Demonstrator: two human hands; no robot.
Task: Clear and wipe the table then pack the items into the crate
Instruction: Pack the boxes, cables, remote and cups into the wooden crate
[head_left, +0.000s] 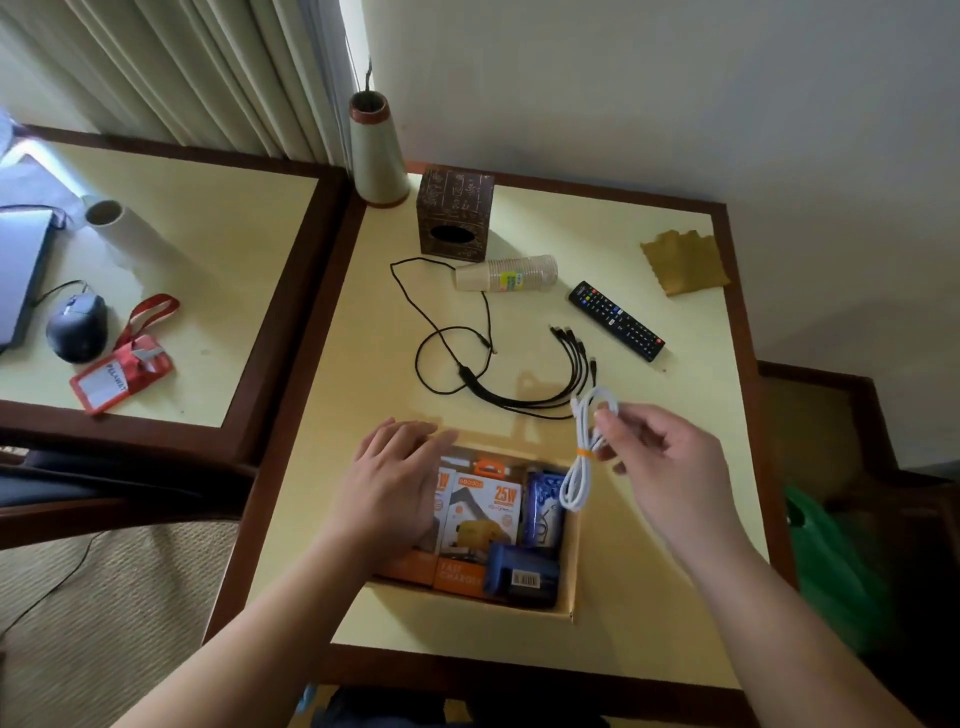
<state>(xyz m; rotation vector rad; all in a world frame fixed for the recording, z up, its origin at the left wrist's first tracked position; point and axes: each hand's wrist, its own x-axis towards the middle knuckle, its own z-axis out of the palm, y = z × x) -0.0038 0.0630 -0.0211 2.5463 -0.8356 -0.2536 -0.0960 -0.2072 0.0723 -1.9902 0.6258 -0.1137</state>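
The right hand (660, 457) pinches the coiled white cable (584, 452), hanging lengthwise just above the crate (569, 566)'s right edge. The left hand (395, 483) rests flat on the boxes (483, 514) inside, fingers relaxed.

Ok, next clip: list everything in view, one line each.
crate: one, cardboard, near table edge, holding orange and blue boxes
white cable: one, coiled, above crate
black cable: one, mid-table
remote: one, black, right of centre
cups: one stack, beige, lying down
tissue box: one, brown, far side
cloth: one, mustard, far right corner
vase: one, cream, far corner
mouse: one, black, left table
badge: one, red, left table
left hand: on crate's contents
right hand: pinches white cable
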